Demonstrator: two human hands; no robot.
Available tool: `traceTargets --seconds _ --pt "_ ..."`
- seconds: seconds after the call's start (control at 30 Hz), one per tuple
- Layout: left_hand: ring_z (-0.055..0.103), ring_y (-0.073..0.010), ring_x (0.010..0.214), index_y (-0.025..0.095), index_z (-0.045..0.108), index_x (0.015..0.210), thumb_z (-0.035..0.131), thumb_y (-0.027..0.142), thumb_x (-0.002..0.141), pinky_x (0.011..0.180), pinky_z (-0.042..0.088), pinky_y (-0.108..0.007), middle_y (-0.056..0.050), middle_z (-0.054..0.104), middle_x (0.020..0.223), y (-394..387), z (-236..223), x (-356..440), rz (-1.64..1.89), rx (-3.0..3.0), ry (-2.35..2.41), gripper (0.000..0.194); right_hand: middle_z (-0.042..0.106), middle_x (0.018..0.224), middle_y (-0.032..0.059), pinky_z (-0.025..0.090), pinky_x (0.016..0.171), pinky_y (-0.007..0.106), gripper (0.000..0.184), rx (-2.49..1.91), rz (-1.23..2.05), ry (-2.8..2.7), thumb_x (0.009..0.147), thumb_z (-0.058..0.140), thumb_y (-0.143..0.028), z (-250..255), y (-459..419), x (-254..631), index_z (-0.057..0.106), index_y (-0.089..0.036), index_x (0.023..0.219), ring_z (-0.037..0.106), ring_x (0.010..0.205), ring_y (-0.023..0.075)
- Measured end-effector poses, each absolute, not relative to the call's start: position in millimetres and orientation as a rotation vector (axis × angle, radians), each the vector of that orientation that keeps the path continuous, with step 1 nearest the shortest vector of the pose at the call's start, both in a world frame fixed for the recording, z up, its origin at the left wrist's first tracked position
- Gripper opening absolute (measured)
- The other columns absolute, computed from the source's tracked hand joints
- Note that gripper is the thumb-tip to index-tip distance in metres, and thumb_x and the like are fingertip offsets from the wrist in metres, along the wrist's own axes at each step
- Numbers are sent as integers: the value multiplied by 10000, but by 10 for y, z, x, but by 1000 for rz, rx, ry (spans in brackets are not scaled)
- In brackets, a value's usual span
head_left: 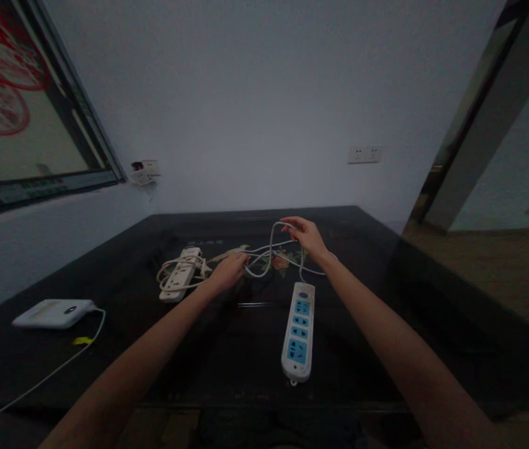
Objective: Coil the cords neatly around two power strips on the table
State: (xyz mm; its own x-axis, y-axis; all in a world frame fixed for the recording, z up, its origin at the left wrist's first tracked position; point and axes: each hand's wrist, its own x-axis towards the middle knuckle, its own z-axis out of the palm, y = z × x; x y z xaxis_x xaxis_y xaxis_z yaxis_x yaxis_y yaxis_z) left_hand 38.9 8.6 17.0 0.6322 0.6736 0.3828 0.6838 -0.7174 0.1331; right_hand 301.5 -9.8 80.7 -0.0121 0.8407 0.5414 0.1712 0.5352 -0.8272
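A white power strip (298, 333) with blue socket faces lies lengthwise on the dark table, its switch end away from me. From that end its pale cord (271, 246) runs up in loose loops between my hands. My right hand (306, 236) is raised a little above the table, fingers closed on a bend of the cord. Lower and to the left, my left hand (231, 269) pinches the same cord near the table; its fingertips are partly hidden. Just left of it lies a second white power strip (181, 274) with its cord coiled around it.
A white box-like device (56, 313) with a thin cable (53, 373) and a yellow tag (82, 341) lies at the table's left. The black glossy table (246, 349) meets the wall behind. Wall sockets (364, 154) are at the back right, and a window stands at the left.
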Motion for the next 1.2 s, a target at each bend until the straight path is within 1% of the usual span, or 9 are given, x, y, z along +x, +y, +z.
traceTargets --seconds 0.1,0.2,0.3,0.4,0.53,0.67,0.83,1.0,1.2 --pt "626 -192 910 180 499 974 391 202 880 814 501 -342 -94 655 990 261 439 266 -890 -2787 -1228 145 658 783 37 390 539 218 358 -957 595 -1474 694 491 -185 744 -57 3123 650 -126 1009 538 629 110" --pt "632 -164 887 183 423 1070 269 269 943 781 517 -331 -105 641 1045 417 809 192 -1212 -2705 -1264 217 661 785 47 430 591 238 358 -1015 528 -1449 716 478 -209 692 -20 3186 644 -112 1018 570 667 130" --pt "636 -181 928 193 434 1113 443 410 898 771 535 -333 -98 649 1032 492 1167 214 -1897 -2731 -1096 305 671 790 58 467 694 264 341 -1072 468 -1474 728 476 -192 660 28 3179 645 -100 1010 610 745 151" --pt "640 -205 961 179 482 1145 534 487 842 811 532 -362 -119 656 1057 483 1400 288 -2085 -2825 -1032 435 685 832 67 477 750 282 314 -1138 411 -1552 734 482 -154 639 68 3113 654 -111 993 628 780 162" --pt "654 -223 904 128 578 1131 445 582 857 818 518 -354 -133 688 965 384 1501 369 -1734 -2910 -1141 547 695 891 70 463 812 328 295 -1232 309 -1701 708 528 -84 653 27 2949 681 -158 950 616 827 186" --pt "658 -185 825 152 554 1225 323 537 923 758 499 -288 -93 696 882 250 1500 405 -1317 -2904 -1196 541 666 1041 105 398 936 403 374 -1219 182 -1850 657 572 -11 787 -142 2668 682 -170 977 554 1011 239" --pt "654 -181 804 174 501 1293 293 454 949 727 481 -271 -72 695 875 187 1435 430 -1090 -2876 -1121 490 599 1163 84 380 988 364 437 -1043 73 -1930 783 486 -56 1091 -313 2256 568 -189 1191 507 1091 200" --pt "658 -215 777 151 610 1114 325 377 936 715 493 -310 -95 705 882 221 1348 448 -796 -2819 -1199 406 540 1173 90 452 878 324 483 -931 2 -1883 791 458 -52 1324 -294 2048 505 -208 1246 547 986 189" --pt "659 -228 722 125 663 940 419 269 881 688 498 -316 -117 694 782 244 1283 397 -593 -2804 -1297 289 567 1100 96 437 863 324 271 -917 -169 -1963 825 479 -113 1318 -468 2025 616 -193 1044 519 1059 217"
